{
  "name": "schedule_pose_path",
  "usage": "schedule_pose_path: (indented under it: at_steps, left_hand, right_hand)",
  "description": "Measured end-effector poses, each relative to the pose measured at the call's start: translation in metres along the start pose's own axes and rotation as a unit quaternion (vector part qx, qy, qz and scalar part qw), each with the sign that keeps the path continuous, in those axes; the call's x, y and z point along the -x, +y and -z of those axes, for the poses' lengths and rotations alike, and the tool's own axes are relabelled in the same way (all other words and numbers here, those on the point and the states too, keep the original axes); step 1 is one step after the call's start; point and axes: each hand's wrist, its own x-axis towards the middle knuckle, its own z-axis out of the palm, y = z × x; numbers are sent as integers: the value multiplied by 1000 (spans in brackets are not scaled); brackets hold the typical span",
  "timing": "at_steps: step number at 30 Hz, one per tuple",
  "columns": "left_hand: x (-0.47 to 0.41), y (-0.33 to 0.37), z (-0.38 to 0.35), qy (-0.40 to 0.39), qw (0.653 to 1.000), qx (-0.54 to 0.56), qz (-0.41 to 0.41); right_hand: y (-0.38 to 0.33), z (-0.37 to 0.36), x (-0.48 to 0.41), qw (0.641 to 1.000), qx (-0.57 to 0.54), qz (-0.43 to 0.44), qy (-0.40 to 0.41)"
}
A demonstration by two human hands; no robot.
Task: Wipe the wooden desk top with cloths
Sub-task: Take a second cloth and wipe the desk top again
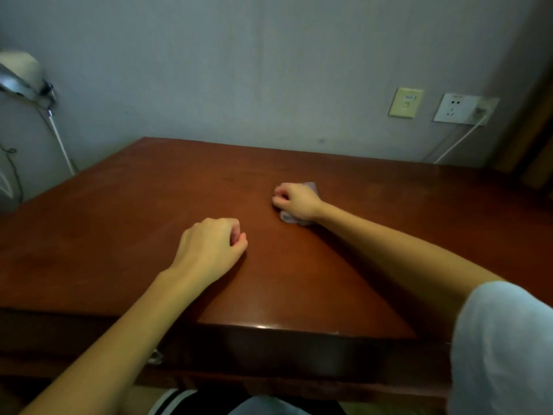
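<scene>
Table (134,205): reddish-brown wood with a dull sheen. It fills the middle of the frame from the left edge to the right, and you see its near front edge at lower centre.
Cloth (289,218): small, pale greyish-lilac and crumpled, lying on the table just right of centre.
Cloth cover: your right grip (296,202) lies over most of it, fingers curled onto it. Only its upper and lower ends peek out.

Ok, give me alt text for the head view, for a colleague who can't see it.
The right hand grips a crumpled pale cloth against the wooden desk top. The left hand rests nearer, fingers curled, no cloth visible in it. Behind: a lamp at left, a wall socket at right.
</scene>
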Motion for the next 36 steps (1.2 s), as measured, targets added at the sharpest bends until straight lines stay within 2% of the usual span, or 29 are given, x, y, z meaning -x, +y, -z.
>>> schedule_pose_path:
  at_steps: [4,6,9,12,15,18,20,22,26,29,32,36]
  left_hand:
    - [-43,-8,-9,2,1000,-3,24]
    - [-66,-4,-17,-4,1000,3,19]
    - [-99,11,-27,-16,1000,12,2]
    - [-125,23,-40,-26,999,30,-24]
    - [-145,25,-55,5,998,35,-42]
    - [-164,22,-67,28,998,25,-55]
    - [-178,20,-75,31,998,27,-56]
    - [-189,18,-81,29,998,30,-47]
    - [-195,11,-89,39,998,28,-40]
    - [-193,9,-90,42,997,34,-57]
    - [-193,10,-91,44,996,31,-65]
    - [-195,10,-93,45,997,34,-58]
  right_hand:
    - [-40,-3,48,975,-57,210,-34]
    - [-35,2,74,961,-89,256,-52]
    - [4,18,90,970,-102,213,-56]
    - [62,30,76,988,-76,124,-45]
    - [122,35,36,998,-60,19,-4]
    - [155,30,-20,991,-12,-128,43]
    - [151,21,-52,983,17,-174,59]
    - [127,12,-69,987,18,-150,58]
    - [60,3,-50,1000,-24,11,18]
    - [38,7,-11,995,-43,88,-34]
    - [66,20,12,994,-75,76,-35]
    - [144,32,-3,995,-72,-50,38]
